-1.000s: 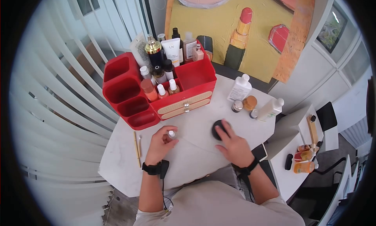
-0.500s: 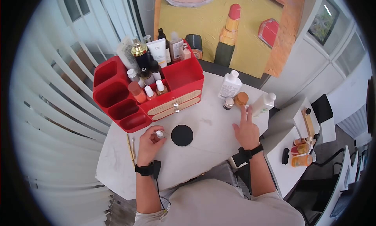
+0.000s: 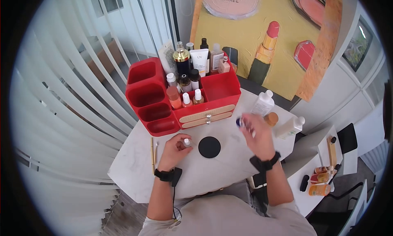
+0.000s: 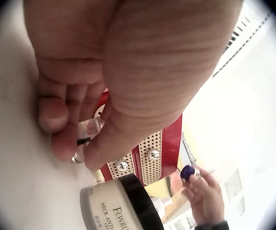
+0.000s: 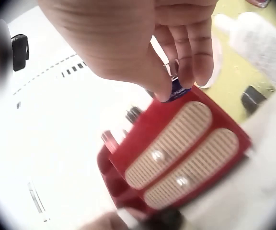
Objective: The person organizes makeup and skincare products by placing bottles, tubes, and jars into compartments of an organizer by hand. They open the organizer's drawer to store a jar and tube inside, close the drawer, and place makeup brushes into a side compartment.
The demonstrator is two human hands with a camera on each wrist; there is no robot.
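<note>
Left hand point(image 3: 173, 153), fingers curled, pinches small clear white-capped bottle point(image 3: 187, 142), cap up. Right hand point(image 3: 260, 138), half-closed, pinches small round blue-and-silver jar point(image 3: 239, 122), blue end leftward.

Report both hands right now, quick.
Left hand: closed, pinching a small clear bottle between thumb and fingers.
Right hand: closed, pinching a small blue jar in its fingertips.

The left hand point(image 3: 174, 152) covers most of the small clear bottle point(image 4: 89, 129). In the left wrist view, the bottom edge crops the black-lidded jar point(image 4: 114, 206) — its label is cut short. The right hand point(image 3: 260, 140) is blurred in the head view; its fingers partly hide the small blue container point(image 5: 177, 91) — lettering too small to read.
</note>
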